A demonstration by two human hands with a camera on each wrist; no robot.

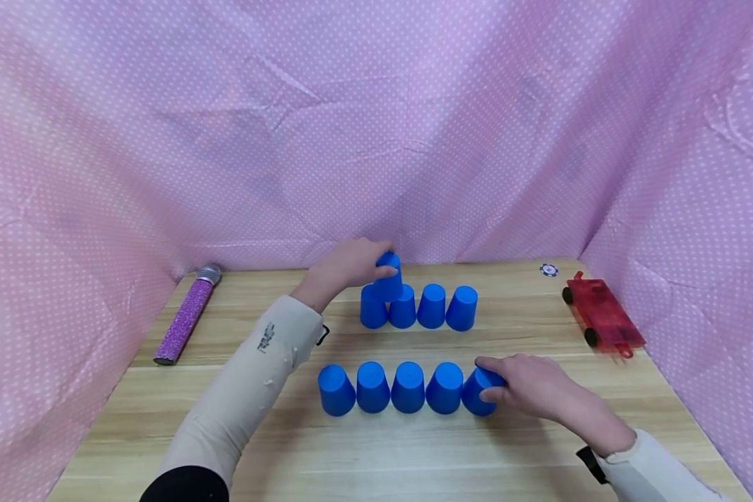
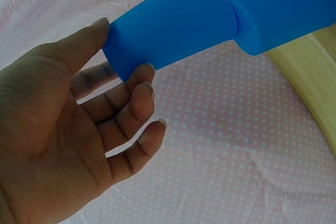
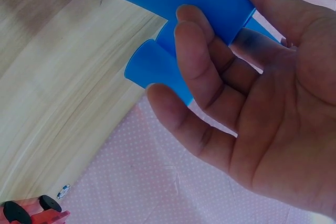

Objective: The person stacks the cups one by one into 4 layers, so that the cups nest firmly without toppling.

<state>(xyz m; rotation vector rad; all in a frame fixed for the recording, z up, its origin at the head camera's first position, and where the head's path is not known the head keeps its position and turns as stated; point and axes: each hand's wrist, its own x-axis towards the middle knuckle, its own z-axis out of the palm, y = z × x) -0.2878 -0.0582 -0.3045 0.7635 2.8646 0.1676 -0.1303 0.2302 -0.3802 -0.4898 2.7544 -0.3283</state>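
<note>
Blue cups stand upside down in two rows on the wooden table. My left hand (image 1: 351,263) pinches a blue cup (image 2: 173,27) between thumb and fingers, on top of the two leftmost cups of the far row. In the left wrist view its rim meets a cup (image 2: 286,11) below. My right hand (image 1: 533,385) grips the rightmost cup (image 1: 479,392) of the near row, which looks slightly tilted in the head view. Beside it stand several more near-row cups, among them a middle cup (image 1: 408,388). The far row ends at the right with another cup (image 1: 461,308).
A purple glittery microphone (image 1: 188,314) lies at the table's left edge. At the right are a red toy cart (image 1: 604,314) with black wheels and a small poker chip (image 1: 549,270). Pink dotted cloth (image 1: 376,139) hangs behind and on both sides of the table (image 1: 257,432).
</note>
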